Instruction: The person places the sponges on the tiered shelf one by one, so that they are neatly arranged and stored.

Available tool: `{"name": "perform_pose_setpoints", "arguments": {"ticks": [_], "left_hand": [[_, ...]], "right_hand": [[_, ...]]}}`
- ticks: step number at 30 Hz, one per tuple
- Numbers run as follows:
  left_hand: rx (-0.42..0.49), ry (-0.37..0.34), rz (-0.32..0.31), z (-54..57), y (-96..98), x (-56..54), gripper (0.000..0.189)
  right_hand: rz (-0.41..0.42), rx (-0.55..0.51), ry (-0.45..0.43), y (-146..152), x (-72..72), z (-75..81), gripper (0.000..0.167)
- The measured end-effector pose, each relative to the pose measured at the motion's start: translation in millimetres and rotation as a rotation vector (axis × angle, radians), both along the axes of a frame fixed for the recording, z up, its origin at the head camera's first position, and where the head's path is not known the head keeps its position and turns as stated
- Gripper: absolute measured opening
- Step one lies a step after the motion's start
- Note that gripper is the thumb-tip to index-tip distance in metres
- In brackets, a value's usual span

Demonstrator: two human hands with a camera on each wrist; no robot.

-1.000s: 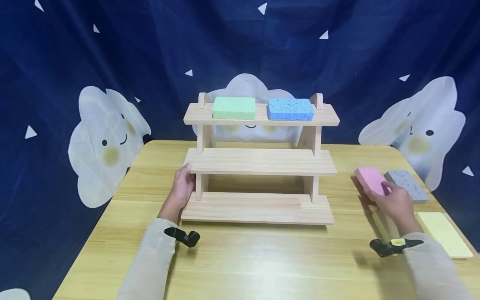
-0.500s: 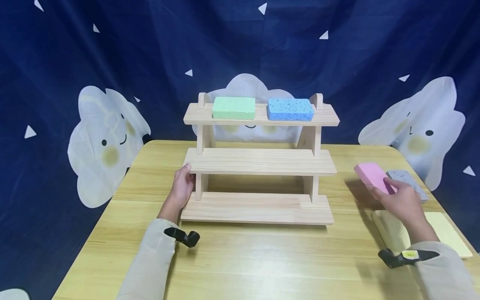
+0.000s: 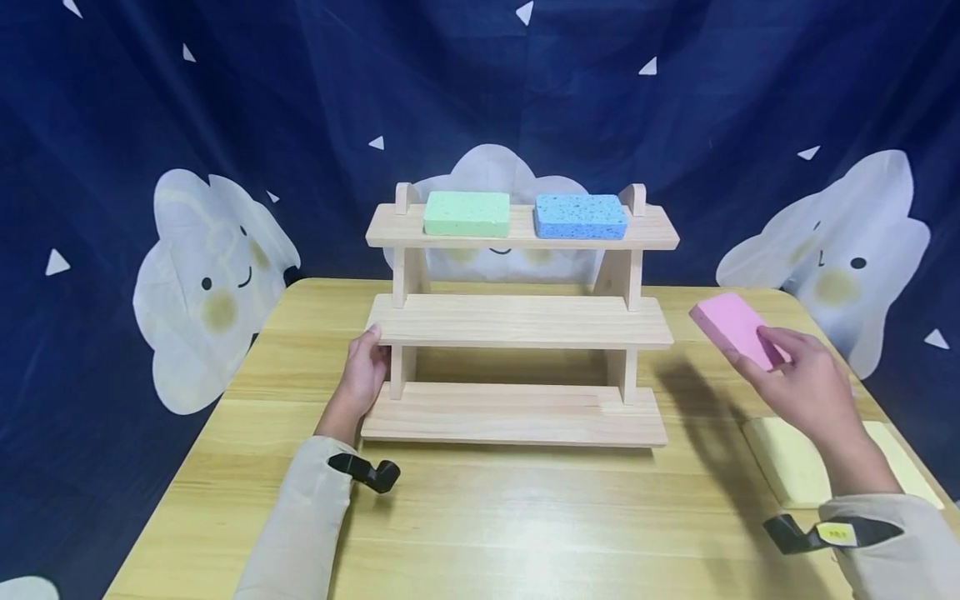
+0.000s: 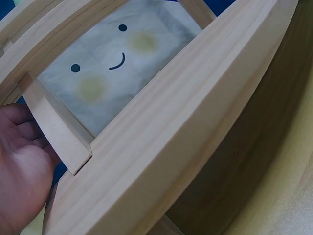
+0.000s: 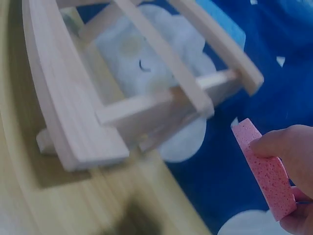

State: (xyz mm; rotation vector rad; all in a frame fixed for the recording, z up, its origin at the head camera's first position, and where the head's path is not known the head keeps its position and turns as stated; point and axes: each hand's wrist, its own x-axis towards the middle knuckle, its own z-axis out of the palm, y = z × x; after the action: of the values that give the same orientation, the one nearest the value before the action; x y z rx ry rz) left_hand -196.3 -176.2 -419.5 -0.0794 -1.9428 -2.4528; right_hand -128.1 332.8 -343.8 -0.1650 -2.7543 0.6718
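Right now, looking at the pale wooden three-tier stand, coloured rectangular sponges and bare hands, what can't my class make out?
Left hand: finger ends, left wrist view, hidden behind the pale wooden three-tier stand.
Pink rectangular sponge: one end, head view, covered by the right hand.
Speckled blue rectangular sponge: right wrist view, cut off by top edge.
Small yellow label: any writing, head view, too small.

A navy curtain (image 3: 337, 75) bears white clouds (image 3: 187, 342); before it, a wooden table (image 3: 480, 525).

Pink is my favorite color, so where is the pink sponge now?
In the head view, the pink sponge is in the person's right hand, held above the table, to the right of the wooden shelf.
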Motion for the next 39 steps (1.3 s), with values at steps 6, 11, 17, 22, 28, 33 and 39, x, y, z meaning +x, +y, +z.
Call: {"name": "perform_pose_setpoints", "arguments": {"ticks": [6,11,17,22,28,33,39], "left_hand": [[0.004,0.005,0.0,0.3,-0.4,0.2,0.053],[0.002,0.006,0.006,0.9,0.4,0.1,0.053],[0.015,0.0,0.029,-0.3,1.0,-0.6,0.053],[0.015,-0.004,0.029,-0.4,1.3,-0.5,0.052],[0.027,0.01,0.013,0.9,1.7,-0.9,0.052],[0.012,0.015,0.0,0.3,0.8,-0.9,0.052],[0.026,0.016,-0.004,-0.2,0.3,-0.6,0.053]], "right_hand": [[0.047,0.008,0.045,-17,3.7,16.0,0.062],[0.12,0.003,0.082,-31,3.8,25.0,0.061],[0.224,-0.028,0.122,-45,-3.2,25.5,0.059],[0.306,-0.07,0.107,-57,-9.5,24.0,0.06],[0.408,-0.081,0.131,-71,-20.7,22.0,0.057],[0.475,-0.101,0.117,-85,-29.7,20.9,0.055],[0.56,-0.128,0.082,-103,-43.0,20.5,0.052]]}}
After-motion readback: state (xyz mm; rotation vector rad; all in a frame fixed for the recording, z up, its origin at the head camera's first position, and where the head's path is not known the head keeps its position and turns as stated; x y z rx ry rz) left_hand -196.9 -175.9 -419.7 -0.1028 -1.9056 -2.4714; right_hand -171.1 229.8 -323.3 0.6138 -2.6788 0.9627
